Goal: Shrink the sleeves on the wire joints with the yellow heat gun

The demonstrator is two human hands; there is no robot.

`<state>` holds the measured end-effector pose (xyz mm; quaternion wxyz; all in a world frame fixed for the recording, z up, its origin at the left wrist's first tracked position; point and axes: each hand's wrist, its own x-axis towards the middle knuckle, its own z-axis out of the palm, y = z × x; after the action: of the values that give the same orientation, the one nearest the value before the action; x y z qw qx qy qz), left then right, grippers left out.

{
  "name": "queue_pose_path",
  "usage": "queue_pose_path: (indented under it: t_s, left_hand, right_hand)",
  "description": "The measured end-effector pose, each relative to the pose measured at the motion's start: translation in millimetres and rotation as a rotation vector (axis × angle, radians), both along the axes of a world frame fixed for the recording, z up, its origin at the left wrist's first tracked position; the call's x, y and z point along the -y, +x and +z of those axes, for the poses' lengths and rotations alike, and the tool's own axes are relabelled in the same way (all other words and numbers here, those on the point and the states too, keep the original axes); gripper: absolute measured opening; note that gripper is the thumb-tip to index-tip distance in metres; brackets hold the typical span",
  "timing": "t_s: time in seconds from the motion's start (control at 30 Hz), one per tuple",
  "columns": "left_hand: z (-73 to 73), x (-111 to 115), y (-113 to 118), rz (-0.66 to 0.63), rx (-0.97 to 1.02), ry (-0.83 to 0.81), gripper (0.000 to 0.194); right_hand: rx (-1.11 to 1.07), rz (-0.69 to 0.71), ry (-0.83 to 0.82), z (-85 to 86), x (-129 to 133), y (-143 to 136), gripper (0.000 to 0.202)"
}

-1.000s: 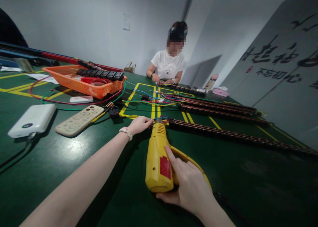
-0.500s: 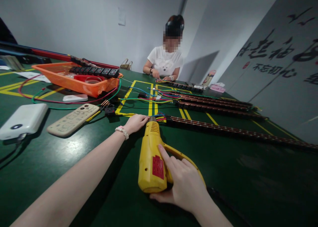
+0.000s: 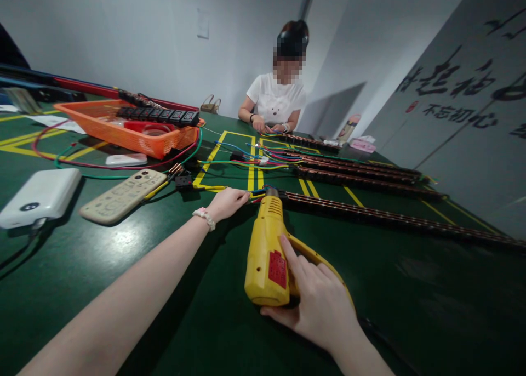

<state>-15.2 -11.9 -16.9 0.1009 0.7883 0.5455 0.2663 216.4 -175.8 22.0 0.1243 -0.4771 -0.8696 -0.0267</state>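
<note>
Hands both busy: right hand (image 3: 318,294) grips yellow plastic heat gun (image 3: 267,255), nozzle shifted right since earlier; left hand (image 3: 227,203), arm outstretched over green table (image 3: 197,321), pinches thin coloured wires (image 3: 257,192).

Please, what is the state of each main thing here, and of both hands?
Heat gun: held, nozzle at wires; on or off unclear
Left hand: closed on wires
Right hand: gripping heat gun
Near strip: lying flat, wired
Phone: lying camera side up
Power bank: cable plugged in
Basket: open, loaded
</note>
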Motion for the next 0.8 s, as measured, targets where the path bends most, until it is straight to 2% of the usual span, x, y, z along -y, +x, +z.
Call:
queue_pose_path:
  t_s: [0.47, 0.8]
  left_hand:
    - [6.6, 2.1, 1.2, 0.041, 0.083, 0.066, 0.045]
    - [8.1, 6.1, 0.9, 0.039, 0.041, 0.108, 0.046]
  right_hand:
    - [0.001, 0.154, -0.158, 1.7, -2.9, -2.5, 0.108]
    - [-0.008, 0.131, -0.173, 3.9, -2.4, -3.8, 0.109]
